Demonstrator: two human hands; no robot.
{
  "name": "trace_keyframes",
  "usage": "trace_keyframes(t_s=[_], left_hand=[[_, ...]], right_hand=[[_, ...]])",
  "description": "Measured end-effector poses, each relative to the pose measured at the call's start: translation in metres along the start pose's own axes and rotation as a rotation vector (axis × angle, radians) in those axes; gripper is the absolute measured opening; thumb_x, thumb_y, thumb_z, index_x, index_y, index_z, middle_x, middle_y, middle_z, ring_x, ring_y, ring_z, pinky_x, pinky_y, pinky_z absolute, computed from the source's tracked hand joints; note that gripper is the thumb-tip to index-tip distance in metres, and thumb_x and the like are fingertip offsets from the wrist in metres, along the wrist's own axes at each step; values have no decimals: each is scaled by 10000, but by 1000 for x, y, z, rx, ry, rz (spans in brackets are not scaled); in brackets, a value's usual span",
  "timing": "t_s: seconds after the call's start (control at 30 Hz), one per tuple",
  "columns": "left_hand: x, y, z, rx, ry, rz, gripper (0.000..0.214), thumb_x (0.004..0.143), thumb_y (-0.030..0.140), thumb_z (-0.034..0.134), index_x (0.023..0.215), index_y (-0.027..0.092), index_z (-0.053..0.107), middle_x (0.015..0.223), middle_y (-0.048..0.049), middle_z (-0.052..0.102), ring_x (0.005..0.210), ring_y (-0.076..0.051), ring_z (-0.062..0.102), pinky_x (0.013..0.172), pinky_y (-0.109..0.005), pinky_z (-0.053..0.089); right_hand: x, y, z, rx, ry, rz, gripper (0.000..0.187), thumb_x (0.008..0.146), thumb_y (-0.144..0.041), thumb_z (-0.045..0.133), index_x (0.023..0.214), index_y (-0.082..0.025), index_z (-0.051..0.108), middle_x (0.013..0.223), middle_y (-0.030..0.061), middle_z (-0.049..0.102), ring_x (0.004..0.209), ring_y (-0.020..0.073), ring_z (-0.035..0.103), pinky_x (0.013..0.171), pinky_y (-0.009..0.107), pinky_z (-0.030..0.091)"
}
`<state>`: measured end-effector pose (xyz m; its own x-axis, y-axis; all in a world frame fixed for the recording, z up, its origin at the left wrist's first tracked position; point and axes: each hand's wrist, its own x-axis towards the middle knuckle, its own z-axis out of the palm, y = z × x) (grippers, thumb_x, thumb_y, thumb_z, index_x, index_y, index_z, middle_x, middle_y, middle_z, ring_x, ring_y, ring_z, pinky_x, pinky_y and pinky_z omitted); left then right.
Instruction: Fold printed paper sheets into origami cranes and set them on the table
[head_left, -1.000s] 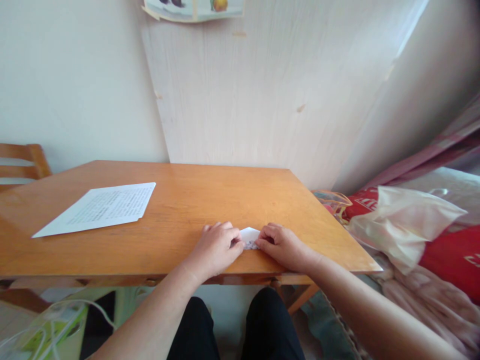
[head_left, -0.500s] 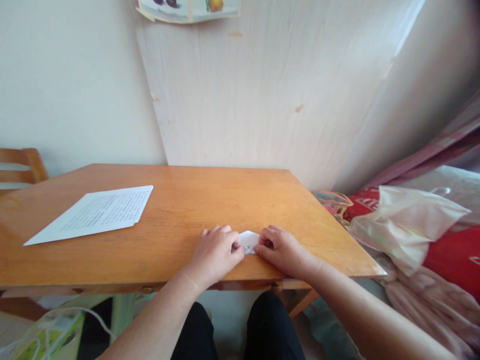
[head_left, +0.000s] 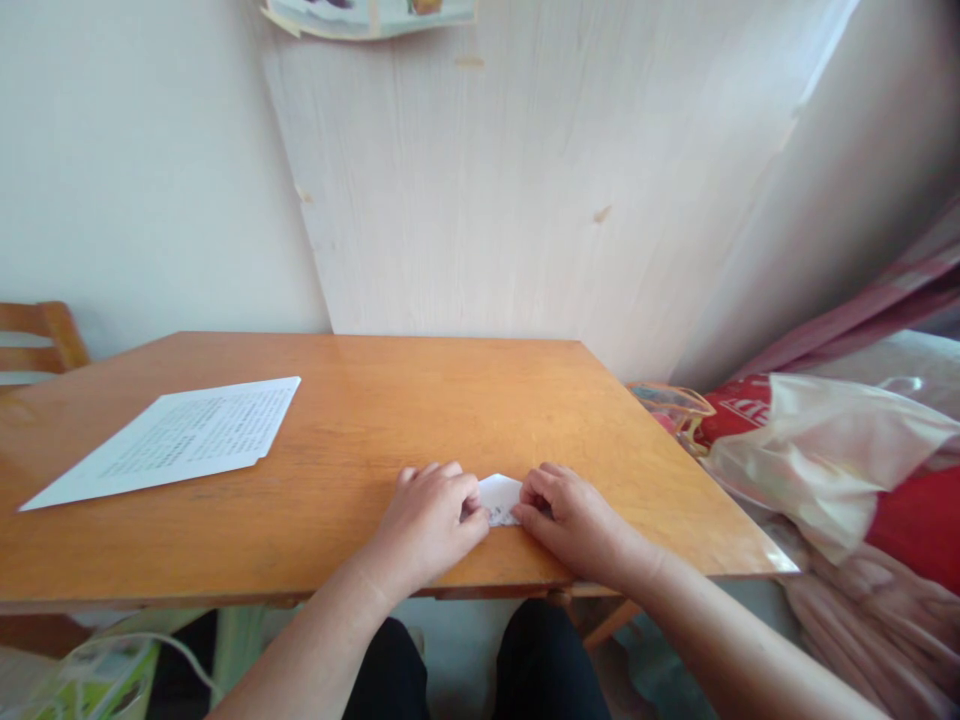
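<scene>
On my remote feed, a paper piece (head_left: 500, 496) lies on the table (head_left: 427, 395) at lower centre between the left hand (head_left: 433, 520) and right hand (head_left: 576, 517), sheets (head_left: 184, 432) at left, a bag (head_left: 825, 450) at far right.

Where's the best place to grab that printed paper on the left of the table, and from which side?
The printed paper is probably best pinched at its right edge, coming from the right with the left hand, which is nearer. It lies flat on the table, so a fingertip likely needs to lift that edge before the thumb closes.
</scene>
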<state>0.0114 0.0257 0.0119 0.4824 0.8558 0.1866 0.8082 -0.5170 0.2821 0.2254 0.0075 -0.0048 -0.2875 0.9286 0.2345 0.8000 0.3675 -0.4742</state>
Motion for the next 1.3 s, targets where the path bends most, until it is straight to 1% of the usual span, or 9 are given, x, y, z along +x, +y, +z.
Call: trace_keyframes(t_s=[0.27,0.47,0.57,0.77,0.93,1.07,1.17,1.23,1.3], left_hand=[[-1,0,-4,-39,-28,8,132,888,293,583,778,221,597,858,-12,657,864,-219,586,767,-354,323],[-4,0,-10,-153,-66,28,60,926,285,581,912,247,625,921,-2,661,930,-217,588,794,-346,352],[-5,-1,-8,-166,-49,73,112,955,262,550,967,276,660,955,-3,646,952,-209,575,826,-353,352],[-6,-4,-2,-144,-55,185,294,996,237,498,1037,406,736,919,0,609,935,-187,552,847,-368,329],[-5,-3,-4,-140,-97,161,274,990,254,513,1057,384,744,954,-10,610,957,-197,548,845,-370,333],[-6,-3,-4,-151,-94,146,284,999,262,498,1052,401,740,963,1,605,956,-193,549,851,-369,331],[-6,-4,-2,-152,-91,149,280,998,261,499,1048,399,737,956,4,602,954,-191,549,848,-364,330],[-6,-4,-1,-157,-93,146,275,996,264,501,1044,392,739,953,0,601,959,-194,548,842,-358,333],[-5,-4,-2,-163,-99,142,274,996,266,501,1038,389,743,959,-3,604,963,-195,550,841,-357,334]], right_hand=[[-2,2,-1,-20,-26,-28,100,923,-209,586,826,-198,566,821,31,586,793,179,539,730,302,397],[-1,2,-2,5,-50,-16,83,918,-202,593,843,-199,558,846,35,606,796,178,550,725,297,400],[0,-1,-6,16,-68,-1,66,914,-187,592,851,-196,576,844,34,614,781,174,553,709,289,402],[2,-3,-9,16,-88,-4,63,911,-161,594,854,-188,596,847,39,627,787,175,562,713,283,409],[3,1,-11,65,-110,-9,76,910,-137,566,864,-184,603,865,37,637,812,172,568,734,280,411],[2,1,-14,101,-111,25,110,929,-136,516,875,-183,600,842,30,639,785,164,571,725,280,410],[1,0,-14,105,-109,54,78,914,-234,586,851,-188,585,828,23,633,753,159,565,678,271,399],[1,0,-13,88,-118,69,146,865,-310,665,851,-192,580,837,19,631,741,158,559,651,267,387],[3,0,-14,74,-130,75,172,833,-322,692,868,-192,584,851,19,633,751,160,560,652,268,382]])
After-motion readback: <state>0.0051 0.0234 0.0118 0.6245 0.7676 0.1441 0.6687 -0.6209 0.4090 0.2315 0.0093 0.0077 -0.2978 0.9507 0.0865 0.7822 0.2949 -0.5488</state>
